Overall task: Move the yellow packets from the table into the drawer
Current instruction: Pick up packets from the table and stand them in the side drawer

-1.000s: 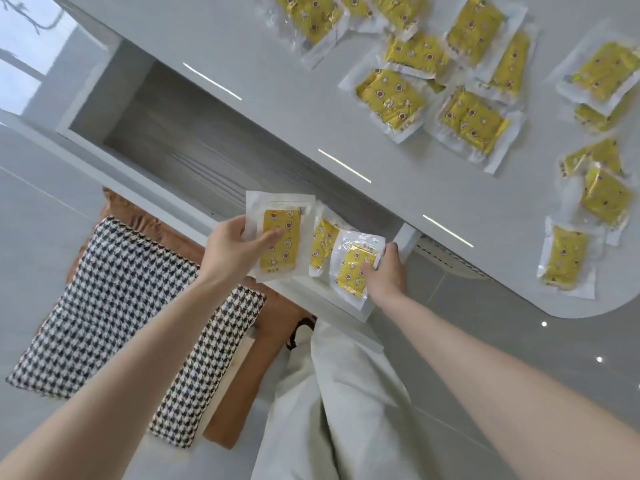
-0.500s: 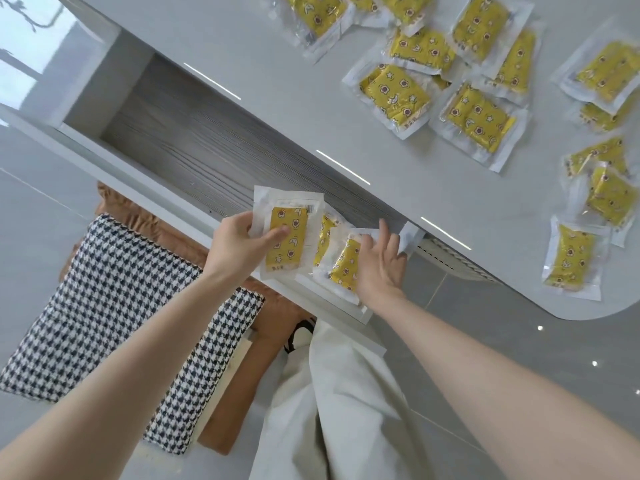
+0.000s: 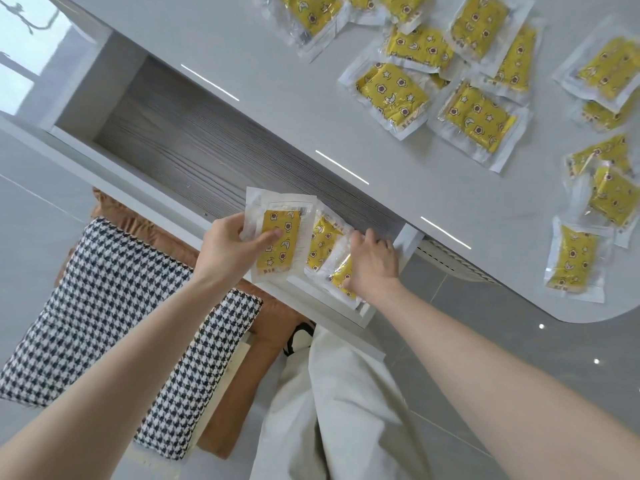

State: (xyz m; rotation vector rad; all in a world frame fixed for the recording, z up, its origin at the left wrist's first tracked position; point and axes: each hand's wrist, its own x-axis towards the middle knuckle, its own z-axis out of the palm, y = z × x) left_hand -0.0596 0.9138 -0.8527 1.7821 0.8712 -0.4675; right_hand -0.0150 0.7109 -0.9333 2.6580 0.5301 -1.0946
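Between the fingers [image 3: 272, 235] of the left hand [image 3: 228, 249] one yellow packet [image 3: 282, 247] was pinched, above the front edge of the open drawer [image 3: 180, 143]. A second packet [image 3: 341, 275] was largely covered by the right hand [image 3: 375, 266] at the drawer's right end; grip or mere press could not be told. Depositing was judged in hand, and release was called for next. Many loose packets [image 3: 391, 93] were left on the desk [image 3: 277, 64], some cut off.

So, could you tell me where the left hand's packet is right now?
The packet is centre frame in the head view, gripped by the left hand at the right end of the open drawer, just left of two other packets by the right hand.
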